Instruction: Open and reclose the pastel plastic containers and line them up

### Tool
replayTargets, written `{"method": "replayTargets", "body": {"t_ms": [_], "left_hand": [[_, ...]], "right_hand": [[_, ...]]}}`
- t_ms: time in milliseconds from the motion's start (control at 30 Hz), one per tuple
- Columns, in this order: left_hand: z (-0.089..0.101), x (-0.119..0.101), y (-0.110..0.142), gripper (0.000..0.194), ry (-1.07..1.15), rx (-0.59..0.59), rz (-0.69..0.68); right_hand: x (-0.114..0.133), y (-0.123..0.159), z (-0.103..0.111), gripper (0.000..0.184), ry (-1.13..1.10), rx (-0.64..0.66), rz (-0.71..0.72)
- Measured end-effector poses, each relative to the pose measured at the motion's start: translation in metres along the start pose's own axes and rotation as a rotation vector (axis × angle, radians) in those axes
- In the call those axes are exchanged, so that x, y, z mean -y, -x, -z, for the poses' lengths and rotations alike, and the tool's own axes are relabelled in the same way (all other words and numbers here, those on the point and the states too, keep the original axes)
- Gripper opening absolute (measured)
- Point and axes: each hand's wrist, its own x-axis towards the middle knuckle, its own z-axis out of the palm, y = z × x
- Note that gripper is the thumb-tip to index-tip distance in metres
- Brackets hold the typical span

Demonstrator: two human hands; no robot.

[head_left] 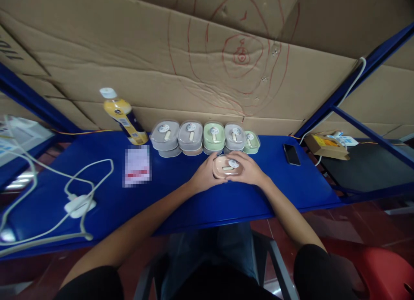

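Observation:
Both of my hands grip a peach-pink lidded container (221, 167) near the middle of the blue table. My left hand (205, 174) wraps its left side, and my right hand (247, 168) wraps its right side and near edge. A clear lid covers it, with a round sticker and a pale, small handle-like piece on top. Just behind stands a row of similar containers, mostly stacked in twos: grey ones (164, 138) on the left, a green one (214, 138), another grey one (235, 138) and a green one (251, 142) at the right end.
A yellow bottle (124, 119) with a white cap stands at the back left, beside a blurred card (137, 165). White cables and a white plug box (80, 205) lie on the left. A phone (291, 154) rests at right. Cardboard (129, 45) walls the back.

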Motion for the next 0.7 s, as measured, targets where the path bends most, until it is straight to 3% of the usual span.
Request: {"method": "replayTargets", "body": {"t_ms": [333,567,700], "left_hand": [[0.001,-0.001,0.003,0.120,-0.010,-0.021,0.060],[0.005,-0.005,0.005,0.112,-0.026,-0.042,0.061],[0.006,-0.003,0.005,0.110,-0.029,-0.011,0.027]], "right_hand": [[0.004,-0.009,-0.003,0.081,0.047,0.050,0.072],[-0.013,-0.001,-0.006,0.106,-0.081,0.056,-0.053],[-0.022,-0.001,-0.008,0.109,-0.138,0.069,-0.087]]}}
